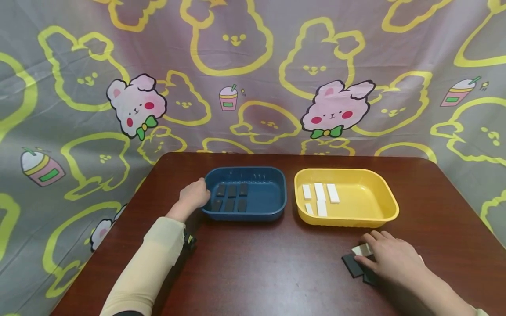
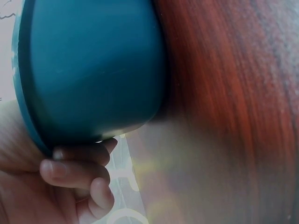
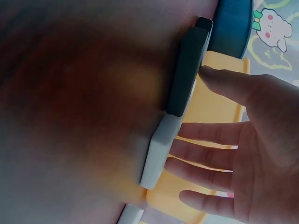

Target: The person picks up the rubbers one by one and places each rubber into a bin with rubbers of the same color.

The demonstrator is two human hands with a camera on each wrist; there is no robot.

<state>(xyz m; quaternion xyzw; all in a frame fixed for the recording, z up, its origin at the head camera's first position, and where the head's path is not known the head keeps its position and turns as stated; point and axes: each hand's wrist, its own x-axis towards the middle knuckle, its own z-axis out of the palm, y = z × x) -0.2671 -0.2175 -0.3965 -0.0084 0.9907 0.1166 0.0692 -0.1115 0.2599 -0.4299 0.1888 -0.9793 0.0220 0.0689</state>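
Straight to the print on the cloth (image 1: pixel 269 52): bunny faces, green bows and a pink cup (image 1: pixel 228 97) with a green label, too small to tell whether it carries lettering. On the far inner wall of the blue tray (image 1: pixel 265 199), little pale marks, and I can't make out what they are!

That tray sits by the desk's (image 1: pixel 253 267) far edge, left of middle, and the left hand (image 1: pixel 193 194) is at its left end, fingers curled, gripping the rim; the left wrist view hides the thumb. Inside, at the left end, six black tiles (image 1: pixel 231 190) in two rows.

Just to the right, also towards the far edge, the yellow tray (image 1: pixel 359 202) carries five white tiles (image 1: pixel 319 192) at its left end.

Over to the desk's right side, and here's the right hand (image 1: pixel 395 256), fingers nearly straight, low over a loose white tile (image 1: pixel 362 250); whether the fingertips touch it, I can't tell. A loose black tile (image 1: pixel 352 265) lies beside it, another partly hidden under the hand. In the right wrist view, a further white piece (image 3: pixel 131 214) is cut off at the bottom. The left sleeve (image 1: pixel 144 263) runs out of frame below!
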